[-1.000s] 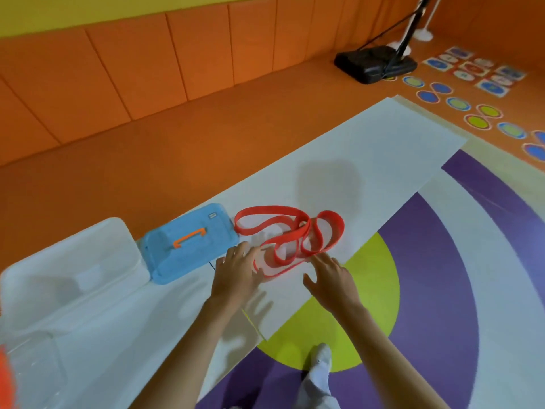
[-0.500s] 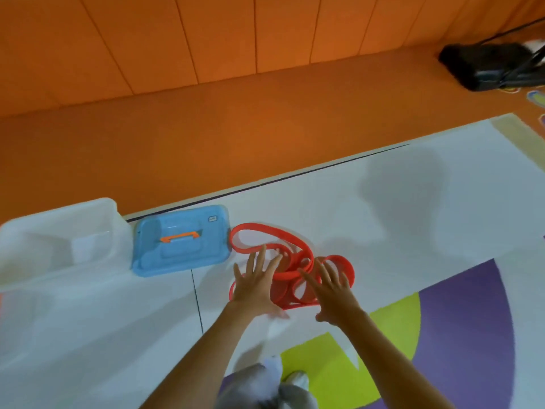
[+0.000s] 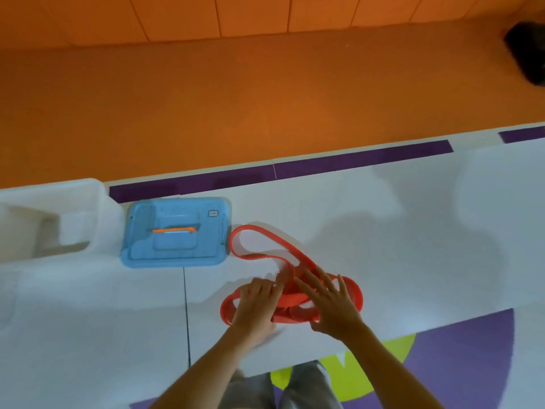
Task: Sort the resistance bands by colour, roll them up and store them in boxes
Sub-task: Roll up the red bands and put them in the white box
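Room lies open on the white mat [image 3: 383, 246] right of and beyond the red resistance band [image 3: 290, 299], up to the far edge along a purple strip [image 3: 354, 160] and orange floor [image 3: 265, 98]; the near edge runs just behind the wrists. A blue lid [image 3: 177, 231] sits just far-left of the band, a clear box [image 3: 59, 219] beside it. The band lies looped under both hands: the right hand [image 3: 333, 305] rests on it with fingers spread, while the left hand [image 3: 256, 302] bends over its near-left loop, blur hiding any pinch.
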`<state>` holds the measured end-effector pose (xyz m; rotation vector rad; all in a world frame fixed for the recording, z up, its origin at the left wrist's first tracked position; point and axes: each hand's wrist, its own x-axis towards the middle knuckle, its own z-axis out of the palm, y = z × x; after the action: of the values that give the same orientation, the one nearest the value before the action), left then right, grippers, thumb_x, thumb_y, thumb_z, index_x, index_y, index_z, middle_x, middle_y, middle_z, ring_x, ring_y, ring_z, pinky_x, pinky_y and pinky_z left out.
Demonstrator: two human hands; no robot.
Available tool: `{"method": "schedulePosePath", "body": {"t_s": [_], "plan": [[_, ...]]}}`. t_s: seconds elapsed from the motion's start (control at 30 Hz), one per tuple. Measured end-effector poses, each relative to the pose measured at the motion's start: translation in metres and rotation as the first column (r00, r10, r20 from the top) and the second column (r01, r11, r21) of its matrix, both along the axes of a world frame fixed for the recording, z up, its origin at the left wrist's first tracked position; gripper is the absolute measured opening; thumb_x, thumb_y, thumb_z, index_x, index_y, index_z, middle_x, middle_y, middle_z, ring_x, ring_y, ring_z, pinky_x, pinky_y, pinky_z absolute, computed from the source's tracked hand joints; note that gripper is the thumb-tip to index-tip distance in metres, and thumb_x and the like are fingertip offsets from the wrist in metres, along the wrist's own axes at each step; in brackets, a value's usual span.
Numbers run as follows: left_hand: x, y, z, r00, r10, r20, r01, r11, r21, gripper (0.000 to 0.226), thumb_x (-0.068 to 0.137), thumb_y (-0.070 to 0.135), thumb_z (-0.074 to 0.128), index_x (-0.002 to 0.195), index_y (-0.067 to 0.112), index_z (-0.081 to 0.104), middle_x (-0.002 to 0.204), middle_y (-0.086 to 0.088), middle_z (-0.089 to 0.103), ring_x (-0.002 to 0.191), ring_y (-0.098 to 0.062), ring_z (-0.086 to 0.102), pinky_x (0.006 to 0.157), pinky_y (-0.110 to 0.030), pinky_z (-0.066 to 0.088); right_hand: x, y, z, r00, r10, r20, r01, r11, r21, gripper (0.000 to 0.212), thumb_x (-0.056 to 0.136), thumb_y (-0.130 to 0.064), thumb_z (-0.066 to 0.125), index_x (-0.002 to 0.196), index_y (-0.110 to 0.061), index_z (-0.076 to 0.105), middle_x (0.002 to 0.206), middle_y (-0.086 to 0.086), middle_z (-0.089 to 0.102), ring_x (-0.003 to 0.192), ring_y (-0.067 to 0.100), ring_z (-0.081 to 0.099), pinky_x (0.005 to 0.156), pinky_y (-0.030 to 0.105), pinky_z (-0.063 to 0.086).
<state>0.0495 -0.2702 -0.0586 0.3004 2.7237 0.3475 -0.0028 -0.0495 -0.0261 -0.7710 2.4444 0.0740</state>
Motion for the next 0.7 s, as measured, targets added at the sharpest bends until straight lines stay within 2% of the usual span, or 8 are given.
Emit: {"method": "schedulePosePath", "body": {"t_s": [0.07,0.1,0.17,0.27,0.37,0.53,0.6,0.7], "plan": [[0.005,0.001,0.0,1.0,0.002,-0.018,-0.002,1.0,0.004,0.081,0.082,0.032,0.081,0.152,0.016,0.044,0.132,-0.01,0.066,0.123,-0.035,0.064,0.101,-0.053,0.052,-0.007,0.003,-0.006,0.998,0.035,-0.043,-0.039,0.996,-0.086,0.1,0.047,-0.044,0.096,0.141,-0.027,0.066,0.144,0.007,0.064,0.131,0.037,0.063,0.09,0.063,0.059],[0.006,0.002,0.002,1.0,0.013,-0.004,-0.013,1.0,0.01,0.08,0.079,0.028,0.083,0.15,0.016,0.048,0.127,-0.009,0.069,0.118,-0.034,0.067,0.099,-0.052,0.054,-0.011,0.004,-0.009,0.994,0.052,-0.095,-0.065,0.989,-0.136,0.092,0.046,-0.041,0.097,0.133,-0.027,0.071,0.133,0.005,0.07,0.12,0.037,0.069,0.086,0.059,0.061],[0.011,0.006,0.006,0.999,0.048,0.014,-0.049,0.998,0.042,0.073,0.08,0.019,0.08,0.148,0.02,0.055,0.126,-0.003,0.072,0.113,-0.032,0.07,0.1,-0.05,0.053,-0.02,0.004,-0.007,0.982,0.049,-0.182,-0.089,0.972,-0.219,0.085,0.048,-0.037,0.098,0.128,-0.024,0.074,0.122,0.002,0.073,0.111,0.035,0.072,0.086,0.053,0.061],[0.014,0.014,0.019,0.989,0.142,0.03,-0.143,0.989,0.036,0.068,0.087,0.007,0.067,0.15,0.03,0.055,0.132,0.005,0.072,0.117,-0.029,0.069,0.101,-0.045,0.051,-0.025,-0.001,-0.005,0.988,0.081,-0.133,-0.114,0.956,-0.272,0.06,0.052,-0.022,0.097,0.109,-0.017,0.078,0.103,0.001,0.077,0.094,0.031,0.075,0.077,0.042,0.063],[0.017,0.026,0.032,0.969,0.245,0.027,-0.246,0.969,0.033,0.054,0.096,0.006,0.061,0.143,0.031,0.057,0.131,0.004,0.072,0.122,-0.025,0.067,0.096,-0.042,0.052,-0.031,0.004,-0.004,0.984,0.163,-0.071,-0.176,0.951,-0.253,0.029,0.083,-0.011,0.073,0.112,-0.013,0.07,0.109,0.006,0.072,0.105,0.032,0.07,0.088,0.045,0.057],[0.029,0.044,0.059,0.95,0.299,-0.093,-0.298,0.954,0.026,0.054,0.056,-0.005,0.09,0.097,0.028,0.077,0.096,0.01,0.079,0.086,-0.02,0.076,0.063,-0.036,0.055,-0.025,0.027,0.015,0.987,0.105,-0.12,-0.148,0.879,-0.453,0.058,0.063,-0.01,0.083,0.12,-0.016,0.074,0.107,0.003,0.073,0.086,0.027,0.071,0.07,0.038,0.063],[0.035,0.047,0.07,0.916,0.375,-0.142,-0.374,0.927,0.034,0.054,0.057,0.0,0.093,0.099,0.029,0.076,0.087,0.013,0.076,0.078,-0.018,0.072,0.061,-0.034,0.053,-0.027,0.03,0.028,0.979,0.109,-0.174,-0.187,0.82,-0.54,0.05,0.06,-0.007,0.087,0.107,-0.015,0.073,0.096,0.005,0.07,0.079,0.029,0.069,0.067,0.04,0.062],[0.05,0.051,0.088,0.827,0.522,-0.209,-0.516,0.852,0.086,0.049,0.073,0.0,0.085,0.109,0.03,0.071,0.093,0.013,0.072,0.086,-0.02,0.068,0.069,-0.037,0.052,-0.029,0.028,0.05,0.973,0.069,-0.219,-0.192,0.767,-0.613,0.034,0.066,-0.009,0.089,0.095,-0.014,0.072,0.092,0.003,0.068,0.079,0.028,0.069,0.068,0.041,0.061]]}}
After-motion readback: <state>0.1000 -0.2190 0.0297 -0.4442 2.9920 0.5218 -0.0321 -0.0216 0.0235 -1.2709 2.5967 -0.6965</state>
